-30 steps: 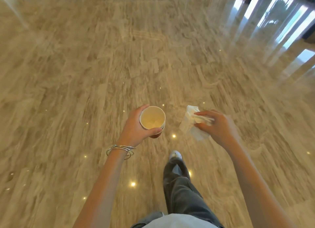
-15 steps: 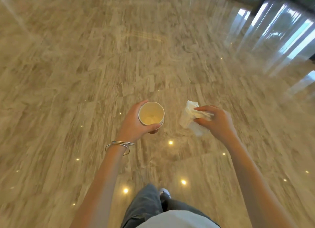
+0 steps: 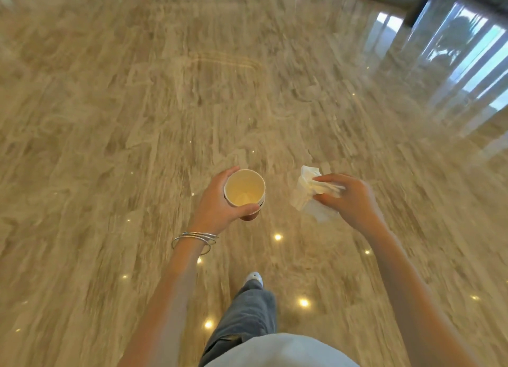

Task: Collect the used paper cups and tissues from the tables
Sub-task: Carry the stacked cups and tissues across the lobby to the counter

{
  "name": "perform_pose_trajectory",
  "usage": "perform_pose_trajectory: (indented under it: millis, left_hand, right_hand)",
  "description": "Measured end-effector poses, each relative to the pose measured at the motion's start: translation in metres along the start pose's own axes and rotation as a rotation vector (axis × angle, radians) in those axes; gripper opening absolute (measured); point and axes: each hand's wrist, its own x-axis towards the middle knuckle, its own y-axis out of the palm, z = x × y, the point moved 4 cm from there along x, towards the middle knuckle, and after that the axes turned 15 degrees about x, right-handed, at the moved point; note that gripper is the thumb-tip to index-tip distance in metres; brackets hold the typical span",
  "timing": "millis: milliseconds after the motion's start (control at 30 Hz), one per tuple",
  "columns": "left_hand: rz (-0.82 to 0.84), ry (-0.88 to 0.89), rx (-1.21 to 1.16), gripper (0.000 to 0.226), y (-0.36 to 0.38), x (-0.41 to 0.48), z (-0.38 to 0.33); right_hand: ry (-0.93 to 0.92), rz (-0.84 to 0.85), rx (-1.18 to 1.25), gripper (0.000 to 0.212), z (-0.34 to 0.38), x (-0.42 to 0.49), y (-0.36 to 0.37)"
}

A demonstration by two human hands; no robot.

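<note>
Your paper cup (image 3: 244, 192) is pale cream-yellow inside, with a white rim and a reddish-brown outer base. Your tissue (image 3: 305, 199) is plain white. The floor (image 3: 137, 105) is glossy beige-tan stone, streaked with lighter and darker veins, dotted with warm yellow light spots and banded blue-white at the upper right. Your bangles (image 3: 195, 237) are silver, your trousers (image 3: 247, 320) grey-blue, your shirt (image 3: 280, 350) pale grey, your shoe (image 3: 254, 277) whitish.

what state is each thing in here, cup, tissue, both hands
white paper cup: upright, no lid, held in the air above the floor
crumpled white tissue: bunched, pinched at one end, the rest hanging loose
left hand: fingers and thumb curled round the cup
right hand: fingers pinch the tissue
silver wire bangles: on the left wrist
glossy beige stone floor: reflects spots of light
</note>
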Motion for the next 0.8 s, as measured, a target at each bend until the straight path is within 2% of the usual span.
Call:
perform_pose_trajectory:
  millis: [200, 400, 567, 800]
  left_hand:
    - [0.003, 0.057, -0.017, 0.084, -0.029, 0.138, 0.0]
    - [0.023, 0.019, -0.023, 0.084, -0.026, 0.244, 0.023]
    - [0.02, -0.023, -0.008, 0.085, -0.023, 0.368, 0.032]
    - [-0.023, -0.014, -0.02, 0.085, -0.04, 0.552, 0.01]
  right_hand:
    - [-0.048, -0.041, -0.007, 0.03, 0.035, 0.127, 0.009]
    - [-0.001, -0.009, -0.035, 0.03, 0.022, 0.239, 0.024]
    - [0.004, 0.023, -0.04, 0.028, 0.018, 0.371, 0.023]
    - [-0.011, 0.031, -0.056, 0.027, 0.049, 0.56, 0.007]
